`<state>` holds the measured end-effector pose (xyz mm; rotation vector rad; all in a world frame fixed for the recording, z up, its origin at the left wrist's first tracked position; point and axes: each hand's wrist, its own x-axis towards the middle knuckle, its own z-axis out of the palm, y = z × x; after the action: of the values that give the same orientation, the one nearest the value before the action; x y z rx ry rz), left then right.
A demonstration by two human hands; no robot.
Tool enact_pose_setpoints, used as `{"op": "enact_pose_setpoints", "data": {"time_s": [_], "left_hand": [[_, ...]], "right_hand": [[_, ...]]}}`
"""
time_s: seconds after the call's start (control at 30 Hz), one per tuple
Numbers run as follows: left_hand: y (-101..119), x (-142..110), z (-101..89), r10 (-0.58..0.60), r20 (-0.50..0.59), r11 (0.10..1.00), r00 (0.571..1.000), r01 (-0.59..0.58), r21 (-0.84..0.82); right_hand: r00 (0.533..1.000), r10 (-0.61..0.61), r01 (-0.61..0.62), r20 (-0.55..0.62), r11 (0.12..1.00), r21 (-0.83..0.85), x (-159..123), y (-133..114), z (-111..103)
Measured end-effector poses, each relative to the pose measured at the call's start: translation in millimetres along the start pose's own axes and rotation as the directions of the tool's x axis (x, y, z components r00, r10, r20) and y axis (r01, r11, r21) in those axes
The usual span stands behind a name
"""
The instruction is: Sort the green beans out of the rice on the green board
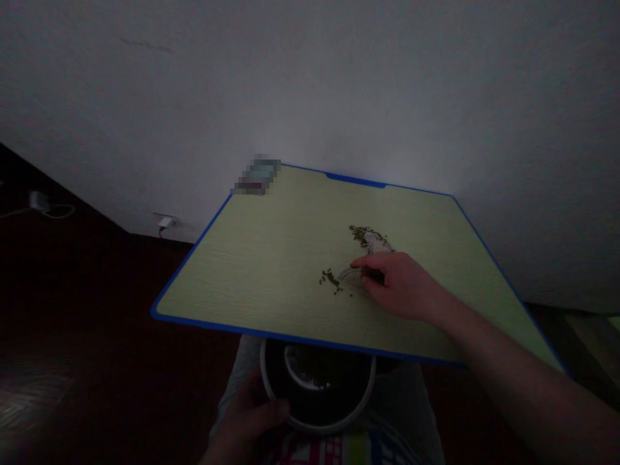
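My right hand [397,284] rests on a pale green table top with a blue rim [203,320], fingers closed on a small clear plastic piece [352,279] lying flat on it. Small green-brown grains lie in two patches, one [331,279] just left of the fingers and one [364,236] behind the hand. Below the table's near edge my left hand [252,420] grips the rim of a round dark bowl with a white rim [271,394], held over my lap. Something pale lies inside the bowl, too dim to name.
A blurred small object [258,175] sits at the table's far left corner. A white wall rises behind the table. On the dark floor at left lie a plug and cable [165,223] and another cable [46,206].
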<state>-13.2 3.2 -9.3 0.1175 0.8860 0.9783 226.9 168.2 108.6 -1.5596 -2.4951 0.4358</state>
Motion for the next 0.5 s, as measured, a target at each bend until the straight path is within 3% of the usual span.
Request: {"op": "enact_pose_setpoints", "data": {"time_s": [0.27, 0.5], "left_hand": [[1.4, -0.4, 2.9, 0.001, 0.047, 1.000, 0.999, -0.002, 0.018], [0.7, -1.0, 5.8, -0.001, 0.066, 0.997, 0.998, 0.006, -0.074]], "right_hand": [[1.000, 0.028, -0.028, 0.013, 1.000, -0.005, -4.0, -4.5, -0.2], [0.998, 0.066, -0.067, -0.012, 0.998, -0.019, -0.3, -5.8, 2.2]]}}
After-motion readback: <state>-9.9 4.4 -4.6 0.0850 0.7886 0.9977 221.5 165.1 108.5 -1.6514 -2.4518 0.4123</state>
